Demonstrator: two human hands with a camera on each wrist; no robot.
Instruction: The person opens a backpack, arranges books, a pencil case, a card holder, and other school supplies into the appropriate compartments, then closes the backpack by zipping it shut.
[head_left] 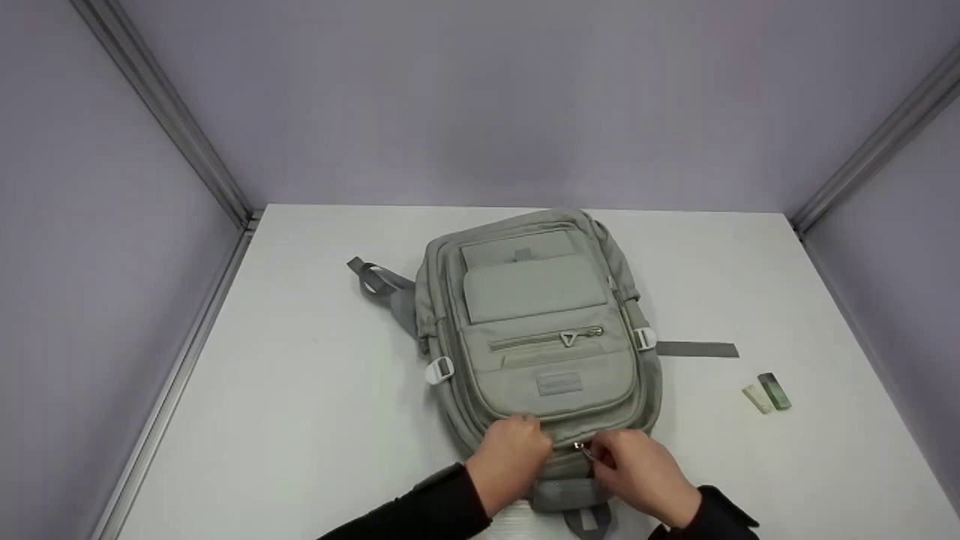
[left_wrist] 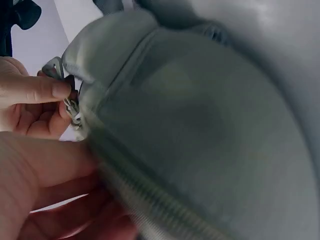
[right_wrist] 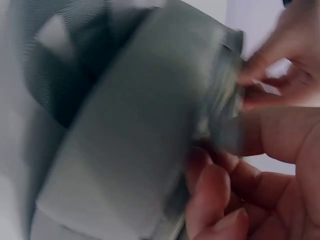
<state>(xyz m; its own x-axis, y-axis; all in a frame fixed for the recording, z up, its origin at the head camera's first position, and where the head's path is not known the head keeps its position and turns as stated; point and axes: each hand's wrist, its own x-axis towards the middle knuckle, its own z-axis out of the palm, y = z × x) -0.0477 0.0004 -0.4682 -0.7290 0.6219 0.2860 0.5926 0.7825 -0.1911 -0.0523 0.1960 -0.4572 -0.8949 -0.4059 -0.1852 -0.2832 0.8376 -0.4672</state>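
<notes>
A grey-green backpack (head_left: 536,289) lies front side up on the white table, its top end with the grey carry handle (head_left: 566,495) toward me. My left hand (head_left: 512,459) grips the fabric beside the zipper at this near end; in the left wrist view its fingers curl over the zipper edge (left_wrist: 155,200). Just to the right, my right hand (head_left: 641,472) pinches the metal zipper pull (head_left: 581,448). The left wrist view shows the same pull (left_wrist: 72,111) between thumb and fingers. The right wrist view is blurred, and the pull is mostly hidden there.
Two small items, a dark green one (head_left: 774,391) and a pale one (head_left: 757,399), lie on the table to the right. A grey strap (head_left: 697,349) sticks out from the bag's right side, another looped strap (head_left: 382,281) from its left. Walls enclose the table's back and sides.
</notes>
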